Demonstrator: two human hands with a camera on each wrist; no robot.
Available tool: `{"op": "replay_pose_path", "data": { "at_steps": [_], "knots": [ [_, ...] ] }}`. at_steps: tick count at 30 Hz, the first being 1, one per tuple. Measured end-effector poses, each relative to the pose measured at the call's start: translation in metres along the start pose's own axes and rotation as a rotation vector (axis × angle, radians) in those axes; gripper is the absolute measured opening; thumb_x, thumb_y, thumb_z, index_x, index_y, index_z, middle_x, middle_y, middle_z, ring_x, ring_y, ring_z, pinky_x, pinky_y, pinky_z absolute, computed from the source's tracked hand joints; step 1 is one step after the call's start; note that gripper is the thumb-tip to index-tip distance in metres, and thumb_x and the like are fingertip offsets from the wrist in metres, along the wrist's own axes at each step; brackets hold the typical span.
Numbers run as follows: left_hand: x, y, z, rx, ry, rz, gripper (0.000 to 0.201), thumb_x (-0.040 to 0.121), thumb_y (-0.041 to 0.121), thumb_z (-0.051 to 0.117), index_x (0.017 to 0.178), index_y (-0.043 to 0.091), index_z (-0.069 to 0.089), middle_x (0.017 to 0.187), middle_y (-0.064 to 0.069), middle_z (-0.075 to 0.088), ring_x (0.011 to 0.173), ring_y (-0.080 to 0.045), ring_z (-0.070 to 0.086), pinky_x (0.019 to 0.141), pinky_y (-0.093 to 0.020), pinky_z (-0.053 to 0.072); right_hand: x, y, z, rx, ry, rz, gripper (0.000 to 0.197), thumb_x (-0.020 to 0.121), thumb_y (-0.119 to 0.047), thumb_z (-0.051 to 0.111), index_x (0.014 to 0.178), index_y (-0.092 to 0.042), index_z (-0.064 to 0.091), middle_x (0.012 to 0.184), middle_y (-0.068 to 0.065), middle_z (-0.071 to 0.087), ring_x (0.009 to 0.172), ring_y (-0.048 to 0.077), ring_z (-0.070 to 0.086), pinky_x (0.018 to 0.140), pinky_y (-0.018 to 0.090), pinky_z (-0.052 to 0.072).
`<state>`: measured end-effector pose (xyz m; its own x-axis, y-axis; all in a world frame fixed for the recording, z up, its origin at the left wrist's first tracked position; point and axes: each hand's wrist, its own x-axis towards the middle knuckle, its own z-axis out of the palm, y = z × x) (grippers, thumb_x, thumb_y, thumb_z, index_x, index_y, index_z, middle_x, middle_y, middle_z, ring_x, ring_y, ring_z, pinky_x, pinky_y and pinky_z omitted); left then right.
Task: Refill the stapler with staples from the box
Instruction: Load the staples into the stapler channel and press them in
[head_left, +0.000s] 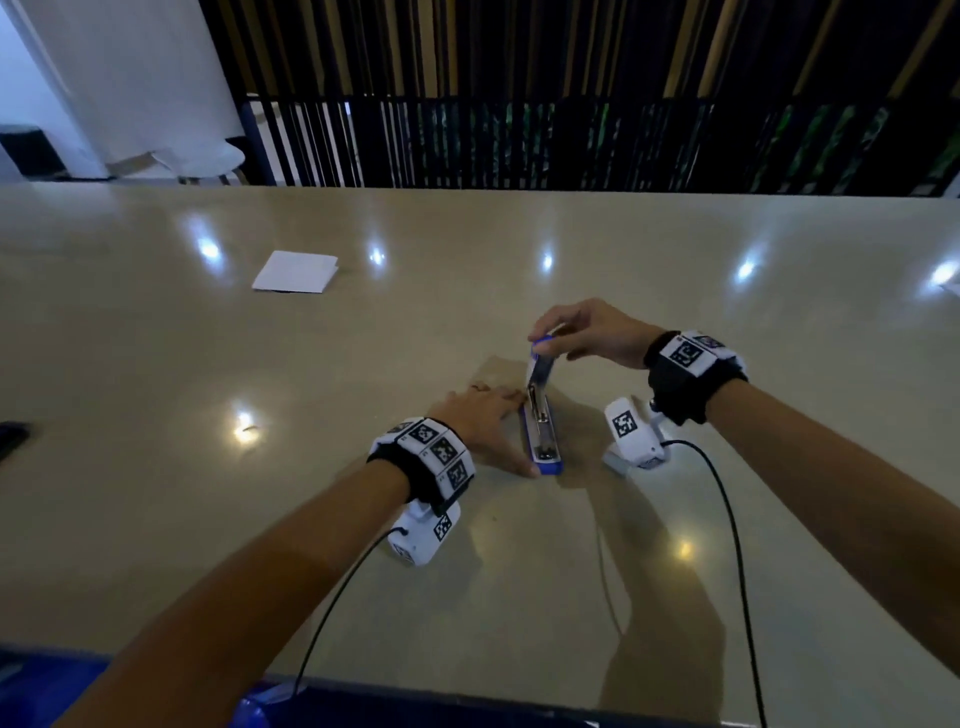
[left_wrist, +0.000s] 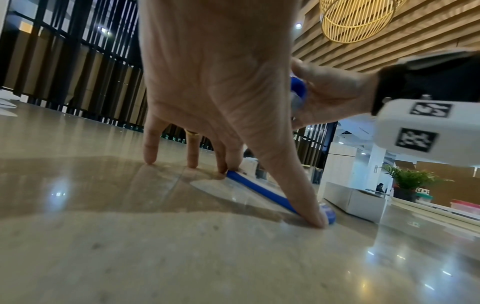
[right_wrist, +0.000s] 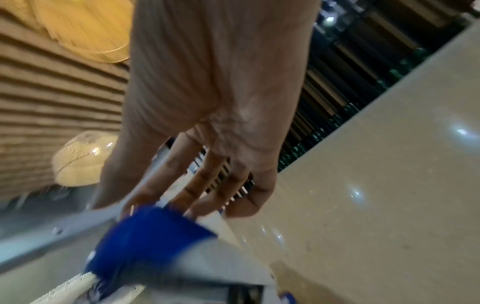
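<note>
Blue plastic and bright metal made up the stapler (head_left: 541, 431), which lay on the beige polished table (head_left: 519, 571) between the two hands with its top arm (head_left: 540, 364) swung up and open. Its base was flat on the surface, and the metal staple channel was exposed along its length. The left hand (head_left: 485, 423) was spread beside the base: straight fingers (left_wrist: 192, 152) were planted on the table at the far end, and the thumb (left_wrist: 298, 191) pressed against the near blue end, so the base sat bracketed between thumb and fingers without being wrapped. The right hand (head_left: 592, 330) was raised above that grip and pinched the tip of the lifted top arm between thumb and curled fingers (right_wrist: 182, 191); the right wrist view was blurred, and finer contact could not be told. Beyond the left hand, well apart from the stapler, a folded white paper (head_left: 295, 272) lay flat on the table. The box of staples could not be identified in any view.
</note>
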<state>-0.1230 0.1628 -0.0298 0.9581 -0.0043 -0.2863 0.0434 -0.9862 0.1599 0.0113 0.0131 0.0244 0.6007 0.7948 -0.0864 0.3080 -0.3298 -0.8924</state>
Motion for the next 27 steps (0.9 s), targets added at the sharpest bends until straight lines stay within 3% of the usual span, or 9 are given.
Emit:
{"op": "replay_pose_path", "data": {
  "at_steps": [3, 5, 11, 17, 20, 22, 23, 25, 27],
  "knots": [
    [-0.002, 0.004, 0.001, -0.003, 0.048, 0.003, 0.095, 0.052, 0.076, 0.065, 0.134, 0.036, 0.040, 0.135, 0.008, 0.052, 0.123, -0.025, 0.047, 0.098, -0.045, 0.041, -0.015, 0.011, 0.012, -0.175, -0.188, 0.027, 0.006, 0.083, -0.019, 0.070, 0.082, -0.024, 0.072, 0.093, 0.006, 0.066, 0.077, 0.009, 0.058, 0.069, 0.024, 0.047],
    [-0.002, 0.006, 0.001, 0.006, 0.057, -0.006, 0.088, 0.049, 0.077, 0.064, 0.124, 0.035, 0.046, 0.124, 0.009, 0.057, 0.117, -0.025, 0.050, 0.093, -0.043, 0.043, -0.020, 0.021, 0.022, -0.288, -0.235, 0.038, 0.005, 0.081, -0.017, 0.073, 0.080, -0.022, 0.072, 0.081, 0.003, 0.067, 0.067, 0.006, 0.058, 0.064, 0.023, 0.047],
    [-0.006, 0.006, 0.003, 0.001, 0.058, -0.019, 0.096, 0.050, 0.079, 0.064, 0.132, 0.032, 0.043, 0.127, 0.007, 0.057, 0.120, -0.026, 0.048, 0.099, -0.047, 0.043, -0.024, 0.021, 0.036, -0.324, -0.213, -0.021, 0.009, 0.078, -0.007, 0.075, 0.077, -0.012, 0.068, 0.067, -0.001, 0.064, 0.052, 0.000, 0.056, 0.053, 0.010, 0.046],
    [-0.003, 0.004, 0.003, -0.026, 0.050, -0.012, 0.101, 0.046, 0.083, 0.062, 0.134, 0.037, 0.042, 0.130, 0.009, 0.055, 0.120, -0.024, 0.051, 0.099, -0.047, 0.044, -0.021, 0.023, 0.050, -0.531, -0.222, -0.053, 0.016, 0.078, -0.011, 0.075, 0.071, -0.019, 0.063, 0.066, -0.009, 0.062, 0.051, -0.009, 0.058, 0.059, 0.017, 0.047],
    [-0.005, 0.004, 0.003, -0.007, 0.030, 0.005, 0.099, 0.053, 0.078, 0.064, 0.138, 0.035, 0.038, 0.138, 0.006, 0.050, 0.128, -0.027, 0.044, 0.105, -0.049, 0.039, -0.022, 0.016, 0.041, -0.520, -0.231, -0.049, 0.009, 0.080, -0.010, 0.073, 0.086, -0.012, 0.067, 0.074, -0.005, 0.063, 0.063, 0.002, 0.063, 0.068, 0.032, 0.052],
    [-0.006, 0.002, 0.005, -0.005, 0.016, -0.001, 0.103, 0.057, 0.077, 0.064, 0.145, 0.035, 0.029, 0.149, 0.007, 0.039, 0.136, -0.027, 0.036, 0.110, -0.050, 0.031, -0.022, 0.010, 0.035, -0.591, -0.250, -0.052, 0.022, 0.082, -0.010, 0.071, 0.103, -0.009, 0.067, 0.090, 0.004, 0.064, 0.082, 0.023, 0.065, 0.078, 0.037, 0.052],
    [-0.006, 0.001, 0.006, -0.009, 0.013, -0.001, 0.105, 0.058, 0.077, 0.063, 0.147, 0.036, 0.024, 0.152, 0.009, 0.034, 0.138, -0.025, 0.033, 0.110, -0.049, 0.027, -0.021, 0.009, 0.033, -0.639, -0.263, -0.061, 0.027, 0.083, -0.008, 0.069, 0.109, -0.009, 0.066, 0.101, 0.008, 0.062, 0.090, 0.026, 0.062, 0.081, 0.036, 0.051],
    [-0.005, 0.000, 0.007, -0.020, 0.008, 0.000, 0.108, 0.059, 0.078, 0.062, 0.149, 0.036, 0.020, 0.155, 0.010, 0.030, 0.140, -0.024, 0.030, 0.112, -0.049, 0.025, -0.019, 0.006, 0.034, -0.763, -0.295, -0.068, 0.038, 0.083, -0.003, 0.066, 0.119, -0.012, 0.064, 0.119, 0.012, 0.054, 0.099, 0.022, 0.055, 0.087, 0.031, 0.047],
    [-0.004, 0.001, 0.006, -0.020, 0.003, -0.009, 0.107, 0.059, 0.077, 0.063, 0.148, 0.034, 0.022, 0.152, 0.009, 0.033, 0.138, -0.025, 0.033, 0.111, -0.049, 0.027, -0.017, 0.004, 0.037, -0.954, -0.340, -0.068, 0.047, 0.081, -0.002, 0.068, 0.125, -0.017, 0.061, 0.133, 0.008, 0.047, 0.113, 0.022, 0.046, 0.097, 0.034, 0.041]
  ]
}}
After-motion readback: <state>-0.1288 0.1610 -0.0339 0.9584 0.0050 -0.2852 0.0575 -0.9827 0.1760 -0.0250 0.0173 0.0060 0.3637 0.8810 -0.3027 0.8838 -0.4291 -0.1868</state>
